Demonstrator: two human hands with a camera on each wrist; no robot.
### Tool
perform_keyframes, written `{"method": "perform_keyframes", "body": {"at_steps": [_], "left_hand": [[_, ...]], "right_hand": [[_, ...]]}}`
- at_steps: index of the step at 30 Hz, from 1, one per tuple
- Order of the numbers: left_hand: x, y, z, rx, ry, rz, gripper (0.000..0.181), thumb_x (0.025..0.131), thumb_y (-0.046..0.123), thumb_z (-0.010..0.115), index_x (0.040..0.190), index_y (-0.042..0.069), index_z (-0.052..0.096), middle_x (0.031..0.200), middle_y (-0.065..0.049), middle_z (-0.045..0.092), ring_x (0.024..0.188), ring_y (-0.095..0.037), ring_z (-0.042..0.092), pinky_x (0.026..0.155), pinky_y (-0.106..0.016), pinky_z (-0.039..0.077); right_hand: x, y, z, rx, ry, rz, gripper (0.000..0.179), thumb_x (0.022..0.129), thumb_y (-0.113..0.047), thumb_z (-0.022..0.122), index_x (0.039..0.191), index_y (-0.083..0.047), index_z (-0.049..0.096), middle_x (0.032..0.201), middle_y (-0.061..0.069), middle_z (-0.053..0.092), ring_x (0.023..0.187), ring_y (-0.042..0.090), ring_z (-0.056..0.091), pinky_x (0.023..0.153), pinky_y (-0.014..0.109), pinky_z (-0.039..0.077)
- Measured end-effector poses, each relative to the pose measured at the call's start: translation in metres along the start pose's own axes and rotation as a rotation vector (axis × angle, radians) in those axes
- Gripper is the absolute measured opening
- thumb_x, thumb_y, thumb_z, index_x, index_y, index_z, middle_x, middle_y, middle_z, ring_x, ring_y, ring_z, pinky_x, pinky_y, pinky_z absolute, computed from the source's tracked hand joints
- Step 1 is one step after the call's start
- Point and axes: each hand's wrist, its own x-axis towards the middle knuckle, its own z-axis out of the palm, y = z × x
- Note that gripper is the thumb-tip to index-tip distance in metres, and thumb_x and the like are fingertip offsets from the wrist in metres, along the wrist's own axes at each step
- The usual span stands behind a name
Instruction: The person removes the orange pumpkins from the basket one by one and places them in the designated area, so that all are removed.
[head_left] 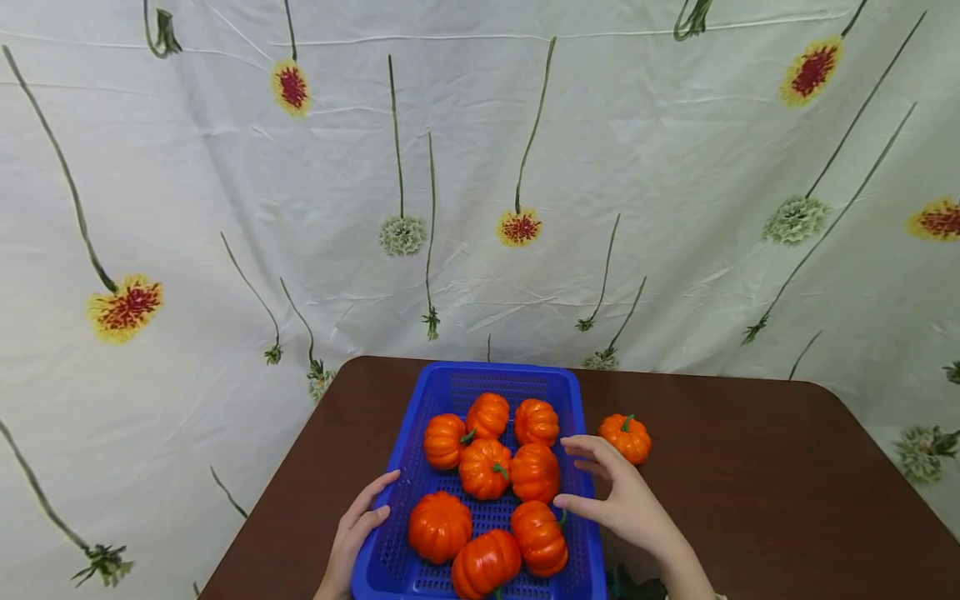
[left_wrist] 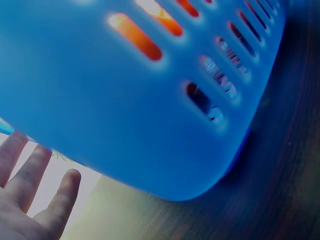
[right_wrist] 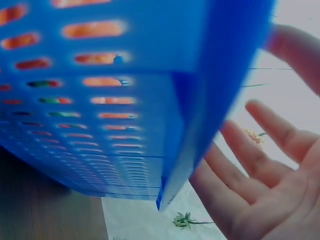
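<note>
A blue plastic basket [head_left: 498, 367] with slotted walls stands on the table and holds several small orange pumpkins [head_left: 485, 469]. My left hand [head_left: 351, 533] lies along the basket's left rim, its fingers extended and touching the edge. In the left wrist view these fingers [left_wrist: 31, 172] show beside the basket wall [left_wrist: 100, 105]. Over the right rim is my right hand [head_left: 626, 504], thumb and fingers spread apart, with nothing between them. Its fingertips are close to the pumpkins on that side. The right wrist view shows the open palm [right_wrist: 285, 205] beside the rim.
One more orange pumpkin [head_left: 627, 439] with a green stem sits on the brown table [head_left: 757, 475], right of the basket beyond my right hand. A dark object [head_left: 633, 583] shows partly below my right forearm. A white flower-print cloth [head_left: 480, 167] hangs behind the table.
</note>
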Motion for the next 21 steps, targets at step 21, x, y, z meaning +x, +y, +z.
{"method": "perform_keyframes", "body": {"at_steps": [21], "left_hand": [[0.000, 0.000, -0.001, 0.008, -0.016, 0.005, 0.043, 0.096, 0.013, 0.040, 0.138, 0.003, 0.042, 0.134, -0.019, 0.042, 0.108, -0.030, 0.056, 0.081, -0.039, 0.051]], "right_hand": [[0.009, 0.004, 0.015, -0.158, -0.390, -0.209, 0.055, 0.075, -0.033, 0.079, 0.123, -0.019, 0.056, 0.123, -0.004, 0.055, 0.113, 0.017, 0.051, 0.095, 0.032, 0.041]]}}
